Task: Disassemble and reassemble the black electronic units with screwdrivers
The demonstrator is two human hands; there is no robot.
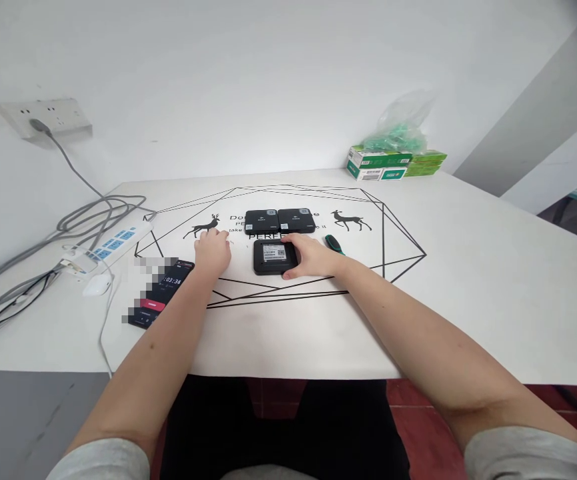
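My right hand is closed on the right side of a black square box, thumb at its near edge and fingers at the far edge. The box lies on the mat with a white printed label facing up. Just behind it, two similar flat black boxes, one on the left and one on the right, lie side by side. To the left, my left hand rests low on the mat with its fingers curled in; whatever they hold is hidden. Tiny dark specks lie beside its fingertips. A green-and-black handle lies beyond my right wrist.
A phone lies partly behind my left forearm. Further left are a power strip, coiled grey cable, a white earbud case and glasses. Green-and-white cartons with a plastic bag stand against the wall.
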